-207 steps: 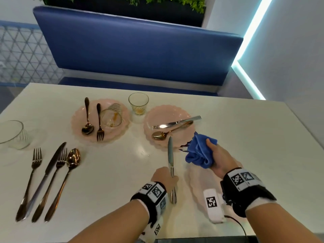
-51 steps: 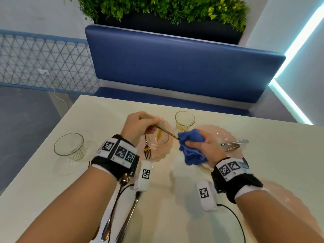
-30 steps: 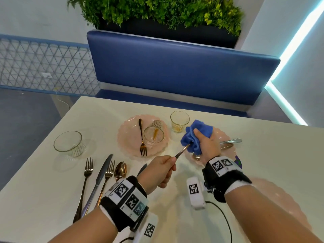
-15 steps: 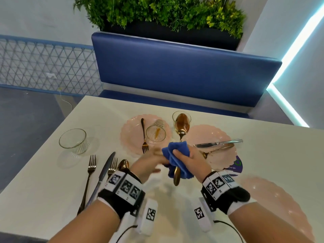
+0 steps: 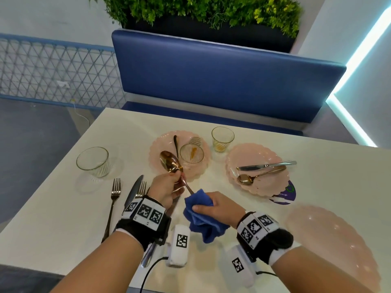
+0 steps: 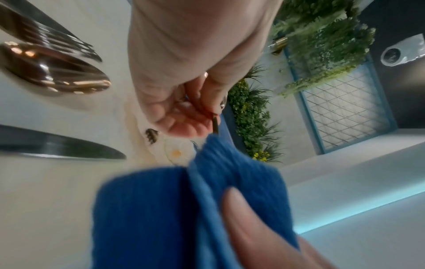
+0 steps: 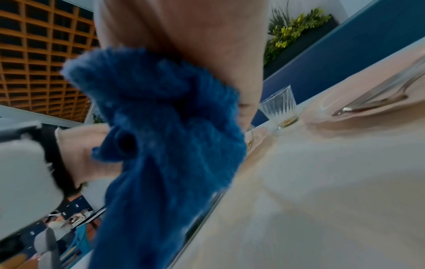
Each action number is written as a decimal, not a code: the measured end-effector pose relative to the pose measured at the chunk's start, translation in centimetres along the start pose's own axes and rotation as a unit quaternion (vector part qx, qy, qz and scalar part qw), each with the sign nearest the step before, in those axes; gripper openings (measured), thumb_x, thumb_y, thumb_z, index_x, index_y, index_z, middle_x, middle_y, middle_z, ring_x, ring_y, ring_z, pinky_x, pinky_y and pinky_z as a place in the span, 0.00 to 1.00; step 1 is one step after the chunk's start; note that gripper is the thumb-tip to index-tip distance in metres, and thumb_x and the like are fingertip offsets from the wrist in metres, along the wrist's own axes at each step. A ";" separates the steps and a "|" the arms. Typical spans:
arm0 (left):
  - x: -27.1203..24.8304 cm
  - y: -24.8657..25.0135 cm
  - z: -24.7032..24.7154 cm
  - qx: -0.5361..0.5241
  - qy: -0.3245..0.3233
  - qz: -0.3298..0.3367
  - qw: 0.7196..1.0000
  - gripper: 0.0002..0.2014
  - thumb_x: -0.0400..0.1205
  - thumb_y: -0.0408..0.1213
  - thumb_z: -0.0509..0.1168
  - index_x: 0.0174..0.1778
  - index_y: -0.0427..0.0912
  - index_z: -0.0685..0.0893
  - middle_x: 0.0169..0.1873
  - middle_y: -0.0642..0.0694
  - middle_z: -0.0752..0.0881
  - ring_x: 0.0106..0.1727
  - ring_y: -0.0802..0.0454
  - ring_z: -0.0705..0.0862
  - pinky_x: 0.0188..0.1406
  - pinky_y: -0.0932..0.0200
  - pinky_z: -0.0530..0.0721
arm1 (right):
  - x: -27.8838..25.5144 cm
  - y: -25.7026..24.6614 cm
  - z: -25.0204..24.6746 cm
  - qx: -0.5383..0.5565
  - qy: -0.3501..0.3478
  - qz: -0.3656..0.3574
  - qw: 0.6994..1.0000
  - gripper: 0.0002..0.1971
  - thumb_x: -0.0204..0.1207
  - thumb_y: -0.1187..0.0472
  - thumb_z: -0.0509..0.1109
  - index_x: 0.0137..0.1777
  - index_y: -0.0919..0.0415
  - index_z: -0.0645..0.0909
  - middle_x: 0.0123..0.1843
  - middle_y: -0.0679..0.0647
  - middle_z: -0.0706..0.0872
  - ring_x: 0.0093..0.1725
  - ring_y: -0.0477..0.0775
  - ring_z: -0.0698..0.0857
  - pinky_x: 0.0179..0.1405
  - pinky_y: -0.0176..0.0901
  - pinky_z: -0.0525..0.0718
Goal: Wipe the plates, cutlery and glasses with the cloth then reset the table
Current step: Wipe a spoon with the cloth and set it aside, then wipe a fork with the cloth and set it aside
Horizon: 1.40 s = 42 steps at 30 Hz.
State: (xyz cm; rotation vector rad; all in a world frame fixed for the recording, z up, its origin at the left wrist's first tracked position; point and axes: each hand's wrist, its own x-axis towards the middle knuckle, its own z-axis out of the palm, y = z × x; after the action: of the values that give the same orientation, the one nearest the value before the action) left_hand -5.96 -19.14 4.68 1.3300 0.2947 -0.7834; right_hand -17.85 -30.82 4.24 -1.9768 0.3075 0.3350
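My left hand (image 5: 176, 182) pinches a gold spoon (image 5: 170, 163) just below its bowl, which points up and to the left. The handle slants down to the right into a bunched blue cloth (image 5: 201, 214) that my right hand (image 5: 204, 206) grips around the handle's end. In the left wrist view my fingers (image 6: 184, 112) pinch the dark handle (image 6: 215, 125) right above the cloth (image 6: 184, 200). The right wrist view is mostly filled by the cloth (image 7: 165, 127). Two pink plates (image 5: 156, 149) (image 5: 260, 153) lie beyond my hands.
The left plate bears a fork (image 5: 175, 142) and a stained glass (image 5: 191, 153). The right plate bears a knife (image 5: 266, 166) and spoon (image 5: 254, 179). Another stained glass (image 5: 222, 138) stands between them, a clear glass (image 5: 93, 161) far left. Forks (image 5: 115, 191) and a knife (image 5: 133, 191) lie left; a third plate (image 5: 334, 240) near right.
The spoon has tipped from upright to leaning left. My left hand now pinches it near the bowl, and the cloth in my right hand has slid down to the handle's end.
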 end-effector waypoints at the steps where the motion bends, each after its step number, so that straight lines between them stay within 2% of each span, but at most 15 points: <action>1: 0.3 0.0 -0.7 -0.012 0.009 -0.007 1.000 0.11 0.84 0.32 0.61 0.35 0.38 0.81 0.30 0.45 0.82 0.32 0.54 0.80 0.35 0.59 0.79 | -0.2 0.0 -0.5 -0.008 -0.015 0.009 1.000 0.05 0.77 0.55 0.70 0.43 0.55 0.80 0.41 0.52 0.85 0.40 0.47 0.82 0.44 0.35 0.79; 4: 1.2 -0.5 -2.4 0.038 0.007 -0.020 0.999 0.10 0.84 0.35 0.61 0.37 0.38 0.81 0.25 0.48 0.80 0.19 0.61 0.75 0.28 0.62 0.79 | -0.5 0.8 -2.7 -0.006 0.007 0.035 0.999 0.08 0.74 0.48 0.71 0.45 0.52 0.81 0.43 0.50 0.88 0.45 0.49 0.85 0.53 0.44 0.83; 6: 1.3 -1.3 -3.0 0.094 -0.014 -0.023 0.995 0.11 0.84 0.35 0.61 0.37 0.37 0.82 0.26 0.47 0.77 0.20 0.59 0.72 0.25 0.64 0.78 | -0.8 1.1 -4.3 0.026 0.055 0.051 0.997 0.16 0.72 0.44 0.71 0.53 0.54 0.81 0.49 0.55 0.89 0.52 0.55 0.87 0.61 0.52 0.82; 13: 1.7 -2.3 -3.3 0.210 -0.026 0.044 0.976 0.12 0.83 0.34 0.63 0.33 0.37 0.81 0.22 0.48 0.77 0.22 0.57 0.75 0.26 0.62 0.79 | -1.5 0.9 -6.8 -0.003 -0.014 0.083 0.996 0.08 0.75 0.50 0.71 0.50 0.50 0.80 0.45 0.47 0.87 0.46 0.46 0.85 0.49 0.36 0.79; 15: 1.9 -2.5 -3.7 0.359 -0.067 0.082 0.927 0.12 0.83 0.35 0.63 0.33 0.40 0.83 0.23 0.48 0.79 0.24 0.56 0.77 0.28 0.62 0.79 | -1.2 0.9 -7.6 0.061 0.040 0.082 0.994 0.08 0.75 0.52 0.71 0.50 0.53 0.81 0.45 0.51 0.89 0.46 0.48 0.86 0.50 0.39 0.83; 17: 1.9 -3.0 -3.6 0.514 -0.131 0.084 0.844 0.10 0.83 0.38 0.62 0.40 0.40 0.84 0.28 0.51 0.80 0.28 0.57 0.77 0.32 0.64 0.77 | -0.7 0.7 -8.2 0.129 0.081 0.074 0.986 0.10 0.75 0.53 0.70 0.52 0.56 0.82 0.47 0.55 0.89 0.47 0.51 0.87 0.53 0.44 0.84; 19: 1.7 -3.6 -3.4 0.616 -0.153 0.099 0.766 0.11 0.84 0.39 0.61 0.48 0.37 0.86 0.35 0.51 0.80 0.33 0.59 0.77 0.37 0.67 0.74 | -0.1 0.2 -8.3 0.202 0.100 0.067 0.972 0.10 0.78 0.53 0.67 0.54 0.57 0.81 0.46 0.54 0.88 0.45 0.50 0.87 0.43 0.41 0.85; 22: 1.9 -4.3 -2.9 0.653 -0.155 0.078 0.737 0.10 0.83 0.34 0.60 0.40 0.38 0.85 0.36 0.52 0.79 0.35 0.60 0.78 0.32 0.76 0.72 | 0.8 -0.4 -8.4 0.337 0.114 0.052 0.933 0.12 0.81 0.53 0.59 0.56 0.58 0.80 0.46 0.55 0.88 0.43 0.49 0.90 0.35 0.38 0.85; 25: 2.3 -4.5 -2.6 0.713 -0.141 0.052 0.685 0.07 0.81 0.36 0.63 0.37 0.43 0.80 0.36 0.49 0.80 0.47 0.50 0.85 0.41 0.68 0.75 | 1.5 -0.8 -8.6 0.401 0.106 0.040 0.909 0.18 0.80 0.47 0.55 0.58 0.56 0.79 0.52 0.54 0.88 0.50 0.49 0.89 0.43 0.41 0.87; 27: 2.5 -4.0 -2.5 0.719 -0.131 0.051 0.681 0.10 0.79 0.40 0.67 0.51 0.37 0.82 0.42 0.45 0.81 0.50 0.48 0.86 0.46 0.63 0.77 | 2.1 -0.7 -8.8 0.431 0.107 0.056 0.894 0.21 0.82 0.45 0.51 0.65 0.56 0.76 0.60 0.55 0.86 0.57 0.52 0.86 0.48 0.45 0.86; 29: 3.1 -2.8 -2.3 0.701 -0.121 0.061 0.700 0.15 0.78 0.44 0.69 0.53 0.36 0.82 0.42 0.46 0.82 0.48 0.50 0.85 0.49 0.62 0.81 | 2.6 -0.5 -9.2 0.462 0.108 0.068 0.878 0.23 0.82 0.45 0.51 0.69 0.56 0.75 0.64 0.57 0.84 0.62 0.55 0.84 0.50 0.48 0.86; 32: 5.6 0.7 -1.9 0.611 -0.065 0.097 0.783 0.12 0.79 0.47 0.67 0.36 0.42 0.81 0.35 0.49 0.82 0.40 0.54 0.82 0.40 0.66 0.77 | 3.3 -0.2 -9.6 0.501 0.118 0.067 0.855 0.23 0.79 0.45 0.55 0.65 0.59 0.78 0.59 0.57 0.88 0.57 0.55 0.88 0.48 0.48 0.89; 35: 9.8 4.6 -0.9 0.538 0.029 0.118 0.834 0.08 0.81 0.40 0.65 0.46 0.38 0.85 0.46 0.43 0.87 0.51 0.45 0.85 0.50 0.58 0.82 | 3.8 -0.2 -9.6 0.514 0.112 0.060 0.849 0.24 0.76 0.45 0.57 0.63 0.60 0.78 0.58 0.58 0.89 0.56 0.55 0.88 0.49 0.47 0.89; 39: 16.0 6.6 -0.2 0.596 0.037 0.076 0.798 0.16 0.79 0.45 0.65 0.58 0.40 0.85 0.55 0.40 0.88 0.54 0.40 0.86 0.56 0.49 0.84 | 4.4 -0.2 -9.3 0.489 0.096 0.059 0.865 0.23 0.77 0.45 0.54 0.62 0.59 0.78 0.56 0.56 0.88 0.54 0.52 0.88 0.49 0.43 0.88; 42: 19.9 5.8 0.3 0.628 0.038 0.056 0.775 0.29 0.76 0.57 0.63 0.72 0.48 0.73 0.66 0.42 0.80 0.62 0.38 0.82 0.64 0.44 0.79 | 4.5 0.2 -9.2 0.462 0.082 0.064 0.881 0.23 0.77 0.44 0.54 0.62 0.58 0.79 0.56 0.56 0.88 0.56 0.52 0.87 0.52 0.45 0.86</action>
State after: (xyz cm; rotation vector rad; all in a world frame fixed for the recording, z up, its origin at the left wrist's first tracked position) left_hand 12.08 -26.00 -2.99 2.6147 -0.3542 -0.8284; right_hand -12.85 -39.60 6.14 -1.0366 0.5828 0.0628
